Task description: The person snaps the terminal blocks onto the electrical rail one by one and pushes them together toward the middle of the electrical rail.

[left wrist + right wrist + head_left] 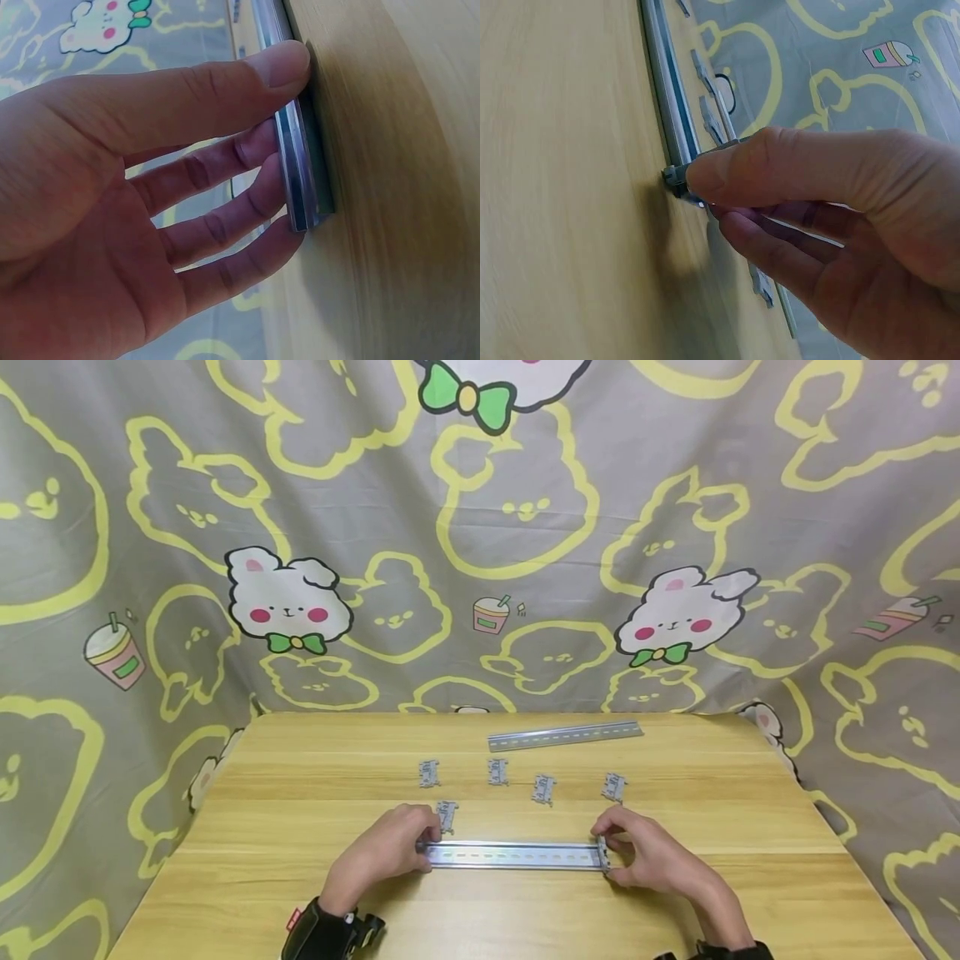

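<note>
- Table [300,760]: wood-grain top is extending back to the curtain.
- Curtain [360,518]: grey cloth is hanging in soft folds behind the table and along both sides.
- Yellow outlines [444,531]: these are repeating across the cloth.
- Rabbits [288,606]: white heads are wearing green bows; one is running off the top.
- Cups [491,615]: three pink prints are showing green straws.

Five blocks [543,789] behind near rail [517,848]

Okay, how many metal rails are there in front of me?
2. The left hand grips the near rail at one end; the far rail lies toward the back of the table.
</note>
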Action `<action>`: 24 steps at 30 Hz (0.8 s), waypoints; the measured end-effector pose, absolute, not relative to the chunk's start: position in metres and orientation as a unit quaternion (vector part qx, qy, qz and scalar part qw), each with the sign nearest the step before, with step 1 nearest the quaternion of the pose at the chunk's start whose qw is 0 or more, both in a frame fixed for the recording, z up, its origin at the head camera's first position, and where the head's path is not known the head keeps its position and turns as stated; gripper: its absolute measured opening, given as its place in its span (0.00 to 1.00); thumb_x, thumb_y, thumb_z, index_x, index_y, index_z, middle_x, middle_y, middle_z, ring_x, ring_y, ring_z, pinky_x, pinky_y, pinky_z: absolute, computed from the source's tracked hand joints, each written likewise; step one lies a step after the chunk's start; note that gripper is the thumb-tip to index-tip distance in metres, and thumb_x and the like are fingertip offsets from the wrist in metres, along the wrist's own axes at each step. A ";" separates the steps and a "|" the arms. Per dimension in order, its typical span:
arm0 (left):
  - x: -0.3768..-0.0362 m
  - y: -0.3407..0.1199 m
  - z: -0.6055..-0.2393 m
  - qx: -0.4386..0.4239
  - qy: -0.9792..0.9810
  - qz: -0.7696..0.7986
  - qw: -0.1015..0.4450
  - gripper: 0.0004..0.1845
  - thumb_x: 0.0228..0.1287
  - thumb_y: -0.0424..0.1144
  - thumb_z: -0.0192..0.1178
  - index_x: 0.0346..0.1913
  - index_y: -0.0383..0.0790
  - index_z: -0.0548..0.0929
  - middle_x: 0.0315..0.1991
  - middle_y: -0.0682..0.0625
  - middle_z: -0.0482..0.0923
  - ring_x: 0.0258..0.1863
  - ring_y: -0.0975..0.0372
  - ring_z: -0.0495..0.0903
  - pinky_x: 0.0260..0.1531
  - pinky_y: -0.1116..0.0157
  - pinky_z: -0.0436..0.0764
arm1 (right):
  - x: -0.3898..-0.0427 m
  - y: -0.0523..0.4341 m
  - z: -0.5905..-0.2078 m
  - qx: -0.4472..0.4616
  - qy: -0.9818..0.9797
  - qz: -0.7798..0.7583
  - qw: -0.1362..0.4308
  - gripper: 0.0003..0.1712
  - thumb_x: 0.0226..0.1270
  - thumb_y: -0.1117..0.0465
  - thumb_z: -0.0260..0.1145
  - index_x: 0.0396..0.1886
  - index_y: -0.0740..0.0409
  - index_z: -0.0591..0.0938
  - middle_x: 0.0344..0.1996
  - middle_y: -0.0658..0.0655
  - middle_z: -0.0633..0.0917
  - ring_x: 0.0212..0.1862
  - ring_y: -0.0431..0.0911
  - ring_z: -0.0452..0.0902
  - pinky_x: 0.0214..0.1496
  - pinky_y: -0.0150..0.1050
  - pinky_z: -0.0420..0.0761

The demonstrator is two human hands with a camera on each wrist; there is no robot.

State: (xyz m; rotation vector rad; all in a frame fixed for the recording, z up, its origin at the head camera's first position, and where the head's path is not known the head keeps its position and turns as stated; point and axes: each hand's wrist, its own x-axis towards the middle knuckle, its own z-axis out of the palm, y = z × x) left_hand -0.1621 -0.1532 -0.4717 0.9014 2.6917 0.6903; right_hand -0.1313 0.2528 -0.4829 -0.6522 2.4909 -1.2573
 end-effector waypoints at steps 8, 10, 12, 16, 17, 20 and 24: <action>-0.162 -0.153 -0.470 0.309 0.916 0.233 0.106 0.15 0.43 0.29 0.81 0.34 0.42 0.85 0.32 0.56 0.81 0.31 0.66 0.77 0.35 0.67 0.80 | -0.132 0.236 -0.485 -0.240 0.864 -0.427 0.121 0.28 0.49 0.75 0.78 0.50 0.62 0.77 0.50 0.59 0.81 0.57 0.60 0.80 0.60 0.42 0.81; -0.162 -0.153 -0.469 0.307 0.916 0.233 0.108 0.15 0.44 0.30 0.81 0.34 0.42 0.85 0.32 0.56 0.81 0.31 0.65 0.78 0.35 0.67 0.80 | -0.132 0.231 -0.485 -0.245 0.869 -0.415 0.108 0.28 0.48 0.75 0.78 0.50 0.61 0.78 0.50 0.57 0.81 0.55 0.58 0.81 0.59 0.42 0.82; -0.162 -0.153 -0.469 0.307 0.916 0.234 0.109 0.15 0.44 0.30 0.81 0.34 0.42 0.85 0.32 0.56 0.81 0.32 0.65 0.78 0.35 0.67 0.80 | -0.132 0.225 -0.486 -0.250 0.875 -0.404 0.096 0.28 0.47 0.74 0.79 0.49 0.60 0.78 0.49 0.56 0.82 0.53 0.56 0.81 0.57 0.43 0.83; -0.163 -0.154 -0.469 0.309 0.914 0.239 0.106 0.15 0.44 0.31 0.81 0.34 0.42 0.85 0.32 0.55 0.81 0.31 0.64 0.77 0.34 0.68 0.79 | -0.134 0.213 -0.487 -0.253 0.876 -0.398 0.095 0.28 0.48 0.73 0.79 0.50 0.58 0.79 0.49 0.54 0.83 0.54 0.55 0.82 0.56 0.43 0.83; -0.163 -0.155 -0.469 0.311 0.914 0.240 0.104 0.15 0.44 0.31 0.81 0.34 0.42 0.85 0.32 0.55 0.81 0.31 0.64 0.77 0.34 0.68 0.79 | -0.134 0.210 -0.487 -0.255 0.875 -0.399 0.096 0.28 0.48 0.73 0.79 0.50 0.58 0.79 0.49 0.54 0.83 0.54 0.55 0.82 0.56 0.43 0.83; -0.163 -0.156 -0.470 0.315 0.912 0.243 0.100 0.15 0.44 0.31 0.81 0.34 0.42 0.86 0.31 0.55 0.81 0.30 0.65 0.77 0.33 0.68 0.79 | -0.136 0.200 -0.489 -0.258 0.872 -0.402 0.104 0.28 0.49 0.73 0.79 0.50 0.59 0.79 0.50 0.55 0.83 0.54 0.55 0.82 0.56 0.43 0.83; -0.163 -0.157 -0.472 0.316 0.913 0.240 0.096 0.15 0.44 0.32 0.82 0.34 0.42 0.86 0.31 0.56 0.81 0.29 0.66 0.77 0.32 0.69 0.78 | -0.139 0.189 -0.489 -0.266 0.873 -0.396 0.104 0.28 0.48 0.72 0.79 0.50 0.59 0.80 0.49 0.54 0.83 0.54 0.53 0.82 0.55 0.43 0.83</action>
